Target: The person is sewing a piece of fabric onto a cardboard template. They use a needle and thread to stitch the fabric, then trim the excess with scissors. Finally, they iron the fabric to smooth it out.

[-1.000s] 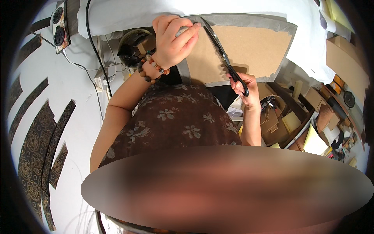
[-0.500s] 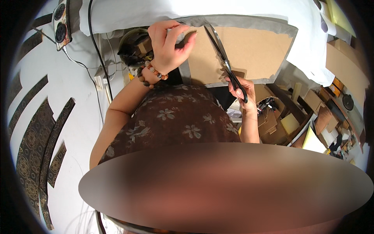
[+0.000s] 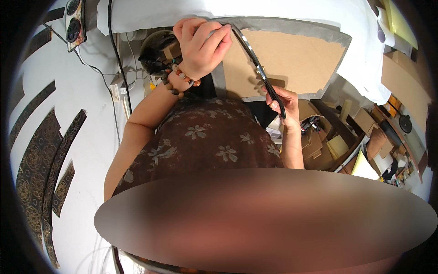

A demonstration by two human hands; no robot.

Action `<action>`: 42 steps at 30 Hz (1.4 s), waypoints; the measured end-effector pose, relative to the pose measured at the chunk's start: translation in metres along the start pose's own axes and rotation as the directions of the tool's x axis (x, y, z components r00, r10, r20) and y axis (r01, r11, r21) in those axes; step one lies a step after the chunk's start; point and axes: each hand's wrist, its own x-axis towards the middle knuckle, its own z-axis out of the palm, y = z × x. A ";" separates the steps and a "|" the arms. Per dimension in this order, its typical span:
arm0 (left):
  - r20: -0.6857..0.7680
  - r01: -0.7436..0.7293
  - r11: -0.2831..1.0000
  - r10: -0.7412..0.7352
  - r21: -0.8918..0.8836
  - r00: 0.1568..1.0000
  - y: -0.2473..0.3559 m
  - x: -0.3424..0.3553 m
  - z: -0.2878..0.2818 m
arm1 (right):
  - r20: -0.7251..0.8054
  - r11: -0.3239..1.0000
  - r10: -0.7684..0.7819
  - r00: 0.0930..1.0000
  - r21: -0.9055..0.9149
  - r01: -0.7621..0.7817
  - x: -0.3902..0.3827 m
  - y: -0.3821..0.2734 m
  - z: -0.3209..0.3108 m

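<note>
My right hand (image 3: 287, 104) grips a pair of long scissors (image 3: 258, 68) by its black handles, with the blades slanting up and left over a tan board (image 3: 296, 59). The blades look closed together. At their tip, my left hand (image 3: 203, 48) is closed, thumb and fingertips pressed together. Whatever the pinch holds, if anything, is too small to make out. Two strings of beads circle that wrist. Around the board runs a grey edging (image 3: 283, 25) with a ragged inner border.
White cloth (image 3: 219, 10) lies beyond the board and hangs at its right. A round bin (image 3: 157, 52) stands left of my left hand, beside a black cable (image 3: 113, 50) and a power strip (image 3: 75, 23). Cardboard scraps (image 3: 315, 144) and boxes crowd the right. Dark patterned strips (image 3: 36, 178) lie far left.
The scissor blades, slightly parted before, have come together. My left fingers have closed and moved to the blade tip. The right hand has stayed nearly in place.
</note>
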 end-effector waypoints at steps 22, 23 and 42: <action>0.046 -0.076 0.997 0.077 -0.009 0.996 0.003 0.004 -0.009 | 0.025 0.982 0.097 0.995 0.159 -0.100 -0.002 0.003 0.004; 0.044 -0.079 0.997 0.079 -0.008 0.996 0.002 0.004 -0.008 | 0.017 0.982 0.106 0.994 0.155 -0.107 -0.003 0.002 0.005; 0.001 -0.012 0.997 0.012 -0.073 1.000 -0.001 -0.003 -0.006 | -0.097 1.000 -0.022 0.995 -0.016 0.020 -0.018 0.003 0.011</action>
